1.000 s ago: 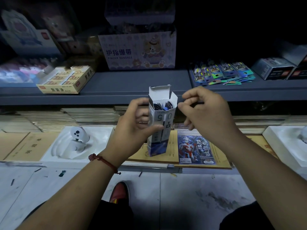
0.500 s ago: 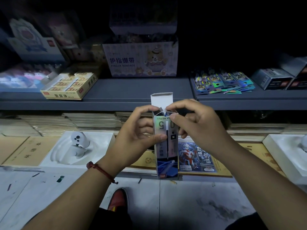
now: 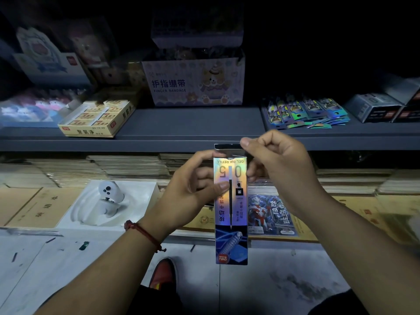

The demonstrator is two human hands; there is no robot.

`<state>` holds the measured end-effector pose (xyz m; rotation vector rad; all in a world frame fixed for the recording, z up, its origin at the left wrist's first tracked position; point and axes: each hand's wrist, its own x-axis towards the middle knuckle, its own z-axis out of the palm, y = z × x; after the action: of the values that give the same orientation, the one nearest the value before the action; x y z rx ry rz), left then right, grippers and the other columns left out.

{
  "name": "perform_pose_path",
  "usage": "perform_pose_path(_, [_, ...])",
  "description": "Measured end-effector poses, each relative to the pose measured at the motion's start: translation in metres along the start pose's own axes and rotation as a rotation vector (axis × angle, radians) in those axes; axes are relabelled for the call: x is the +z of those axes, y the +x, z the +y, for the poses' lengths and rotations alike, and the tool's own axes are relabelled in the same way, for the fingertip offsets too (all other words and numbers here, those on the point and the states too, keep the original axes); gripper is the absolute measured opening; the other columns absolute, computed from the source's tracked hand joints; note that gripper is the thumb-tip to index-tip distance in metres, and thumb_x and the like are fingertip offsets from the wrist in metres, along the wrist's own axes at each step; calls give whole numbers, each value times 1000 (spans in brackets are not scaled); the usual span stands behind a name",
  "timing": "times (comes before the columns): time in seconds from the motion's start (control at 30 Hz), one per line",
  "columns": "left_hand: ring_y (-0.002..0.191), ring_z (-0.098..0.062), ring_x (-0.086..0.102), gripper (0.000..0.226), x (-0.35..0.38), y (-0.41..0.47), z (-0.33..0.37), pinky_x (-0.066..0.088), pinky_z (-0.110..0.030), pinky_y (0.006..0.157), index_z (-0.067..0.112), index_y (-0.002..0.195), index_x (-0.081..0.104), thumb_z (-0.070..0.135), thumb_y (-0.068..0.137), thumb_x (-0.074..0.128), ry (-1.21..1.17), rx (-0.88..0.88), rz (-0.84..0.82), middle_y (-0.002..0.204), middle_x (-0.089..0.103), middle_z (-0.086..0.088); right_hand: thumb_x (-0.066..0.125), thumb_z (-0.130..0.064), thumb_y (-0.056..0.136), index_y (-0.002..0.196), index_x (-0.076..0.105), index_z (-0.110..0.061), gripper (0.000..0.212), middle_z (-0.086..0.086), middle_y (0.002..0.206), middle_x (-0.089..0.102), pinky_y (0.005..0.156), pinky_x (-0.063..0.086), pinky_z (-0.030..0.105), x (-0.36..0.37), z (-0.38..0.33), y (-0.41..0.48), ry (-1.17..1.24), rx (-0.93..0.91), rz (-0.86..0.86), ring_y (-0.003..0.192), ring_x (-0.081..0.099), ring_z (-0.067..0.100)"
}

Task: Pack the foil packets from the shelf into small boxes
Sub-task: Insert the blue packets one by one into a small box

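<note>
A tall, narrow holographic box (image 3: 230,214) printed "GEL INK REFILL" stands upright in front of me, its print upside down. My left hand (image 3: 191,194) grips the box's upper half, thumb across the front. My right hand (image 3: 272,162) pinches the top flap (image 3: 227,147) at the box's open end, fingers curled. What is inside the box is hidden. More foil packets (image 3: 304,110) lie fanned out on the grey shelf (image 3: 193,126) at the right.
On the shelf stand a yellow eraser box (image 3: 95,120), a "Finger Bandage" carton (image 3: 195,85) and grey boxes (image 3: 375,108) at the far right. Below lie stacks of notebooks, a white tray with a white gadget (image 3: 109,196) and a picture pack (image 3: 270,214). My red shoe (image 3: 162,275) shows on the floor.
The box has turned its holographic front towards me and dropped lower. The packet tops visible in the open end are now out of sight. My right hand moved up to the top flap.
</note>
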<state>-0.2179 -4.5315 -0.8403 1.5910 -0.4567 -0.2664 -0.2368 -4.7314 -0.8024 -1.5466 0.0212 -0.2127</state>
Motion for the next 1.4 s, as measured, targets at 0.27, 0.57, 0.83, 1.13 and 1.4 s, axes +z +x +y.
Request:
perform_pose_path(0.27, [102,-41,71,49,2,-1,0,58,-64,83,17,133,46,8,91,70,20,8,17,114,74,-17,73,-10,92,102,77,-21,15,4,78,73,58,54,32,-2,1,2,-113,-28,-78,58,62,17])
perform_pose_path(0.57, [103,-42,71,67,3,-2,2,58,-65,80,30,147,40,8,91,70,31,49,5,115,73,-17,67,-15,97,92,79,-23,15,0,67,68,56,52,28,-2,-1,1,-184,-42,-127,57,60,16])
perform_pose_path(0.83, [101,-41,72,49,0,-1,2,60,-61,78,17,136,48,5,93,66,-14,65,23,113,73,-19,73,-7,91,110,75,-24,25,6,89,74,61,54,28,-5,-5,-2,-161,11,-285,61,60,18])
perform_pose_path(1.13, [98,-37,74,52,4,-1,8,61,-40,77,21,142,46,5,95,61,-104,96,95,113,74,-18,71,-14,95,125,69,-33,36,-1,94,77,61,58,33,1,-3,-3,-212,-12,-284,58,62,22])
perform_pose_path(1.4, [103,-32,70,50,-5,2,14,61,-45,81,21,142,52,14,94,69,-294,-86,-28,124,70,-17,65,-12,99,116,65,-16,17,14,82,68,48,53,25,-22,-7,21,307,76,230,47,57,12])
